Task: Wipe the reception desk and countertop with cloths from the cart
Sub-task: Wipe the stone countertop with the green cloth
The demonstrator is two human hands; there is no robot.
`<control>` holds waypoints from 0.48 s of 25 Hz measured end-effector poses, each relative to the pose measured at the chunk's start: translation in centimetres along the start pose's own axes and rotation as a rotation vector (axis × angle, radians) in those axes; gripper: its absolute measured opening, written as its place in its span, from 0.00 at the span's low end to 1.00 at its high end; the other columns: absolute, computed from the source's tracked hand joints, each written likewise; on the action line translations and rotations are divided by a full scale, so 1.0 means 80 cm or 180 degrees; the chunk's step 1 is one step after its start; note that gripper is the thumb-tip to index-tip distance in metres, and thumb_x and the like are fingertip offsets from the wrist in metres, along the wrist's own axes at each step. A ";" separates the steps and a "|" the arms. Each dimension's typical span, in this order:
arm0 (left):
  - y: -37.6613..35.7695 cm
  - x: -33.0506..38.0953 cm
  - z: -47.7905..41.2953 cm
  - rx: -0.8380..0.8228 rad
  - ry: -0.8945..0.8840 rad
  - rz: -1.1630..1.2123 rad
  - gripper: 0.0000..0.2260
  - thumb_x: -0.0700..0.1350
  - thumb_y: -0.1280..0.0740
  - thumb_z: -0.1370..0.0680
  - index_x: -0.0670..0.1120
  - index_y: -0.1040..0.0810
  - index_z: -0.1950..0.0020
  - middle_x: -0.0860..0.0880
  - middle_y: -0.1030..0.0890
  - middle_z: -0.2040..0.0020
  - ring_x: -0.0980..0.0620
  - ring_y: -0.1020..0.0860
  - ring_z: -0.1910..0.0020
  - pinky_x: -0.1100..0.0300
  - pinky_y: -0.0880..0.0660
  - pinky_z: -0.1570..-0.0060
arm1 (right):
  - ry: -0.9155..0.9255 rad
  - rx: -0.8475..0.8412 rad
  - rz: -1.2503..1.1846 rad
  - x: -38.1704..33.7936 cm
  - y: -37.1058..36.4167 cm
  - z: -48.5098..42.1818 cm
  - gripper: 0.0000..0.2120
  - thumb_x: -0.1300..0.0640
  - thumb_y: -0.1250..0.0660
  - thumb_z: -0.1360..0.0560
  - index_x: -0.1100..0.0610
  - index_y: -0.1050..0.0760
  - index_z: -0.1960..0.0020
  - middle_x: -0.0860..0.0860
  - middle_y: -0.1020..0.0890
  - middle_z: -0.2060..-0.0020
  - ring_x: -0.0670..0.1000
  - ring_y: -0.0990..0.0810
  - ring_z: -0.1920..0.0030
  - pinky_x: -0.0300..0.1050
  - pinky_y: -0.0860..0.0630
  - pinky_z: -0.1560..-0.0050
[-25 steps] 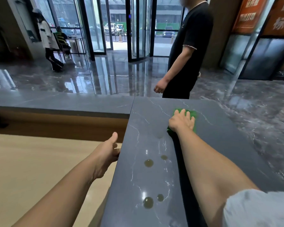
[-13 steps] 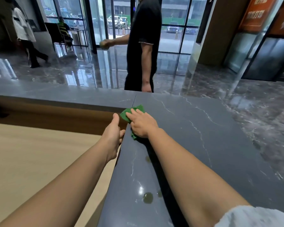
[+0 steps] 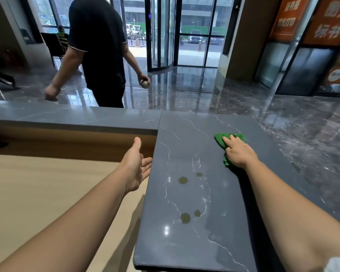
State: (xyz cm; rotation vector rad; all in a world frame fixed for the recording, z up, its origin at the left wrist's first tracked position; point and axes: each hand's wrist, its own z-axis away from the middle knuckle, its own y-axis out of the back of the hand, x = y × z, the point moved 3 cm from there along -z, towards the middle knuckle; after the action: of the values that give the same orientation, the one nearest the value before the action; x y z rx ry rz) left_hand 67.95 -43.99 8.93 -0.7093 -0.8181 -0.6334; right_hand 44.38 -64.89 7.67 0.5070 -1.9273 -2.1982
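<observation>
In the right middle of the frame the right hand (image 3: 240, 153) presses nearly straight fingers on the green cloth (image 3: 219, 138) lying on the dark tabletop (image 3: 185, 146); it looks soft, light and prone to bunching, so is best pinned under the palm, while the left hand (image 3: 136, 166) is spread open and empty beside the edge.

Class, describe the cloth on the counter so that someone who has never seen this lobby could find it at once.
Start at the dark marble countertop in the foreground. Toward its far right, the right hand presses flat on a crumpled cloth. It is the only bright green thing on the stone, unlike the dull round spots nearer the camera.
</observation>
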 end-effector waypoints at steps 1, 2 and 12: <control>0.001 -0.001 0.004 -0.0012 -0.0003 0.0015 0.38 0.66 0.47 0.21 0.41 0.51 0.22 0.40 0.34 0.26 0.43 0.30 0.30 0.52 0.29 0.35 | -0.0141 0.0020 -0.0039 -0.008 -0.002 0.001 0.27 0.60 0.52 0.20 0.52 0.48 0.21 0.52 0.50 0.21 0.53 0.52 0.21 0.51 0.50 0.23; 0.003 -0.002 0.008 -0.0011 -0.0004 0.0035 0.38 0.65 0.47 0.21 0.41 0.51 0.22 0.40 0.33 0.27 0.43 0.29 0.31 0.52 0.29 0.36 | -0.0265 0.0053 -0.0051 -0.023 -0.004 0.002 0.27 0.60 0.51 0.20 0.53 0.46 0.22 0.53 0.49 0.21 0.54 0.51 0.21 0.53 0.49 0.24; 0.008 -0.009 0.030 0.0015 0.0012 0.0100 0.37 0.65 0.49 0.20 0.40 0.50 0.22 0.39 0.34 0.27 0.44 0.31 0.30 0.54 0.29 0.40 | 0.0526 0.0097 -0.0248 -0.272 -0.046 0.101 0.29 0.53 0.47 0.19 0.54 0.51 0.20 0.55 0.53 0.21 0.56 0.56 0.21 0.56 0.57 0.23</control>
State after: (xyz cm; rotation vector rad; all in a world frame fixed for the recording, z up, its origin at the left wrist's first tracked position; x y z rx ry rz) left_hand 67.00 -41.62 9.33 -0.7152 -0.8032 -0.6044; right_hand 61.94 -49.26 7.89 0.7554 -1.8872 -2.1008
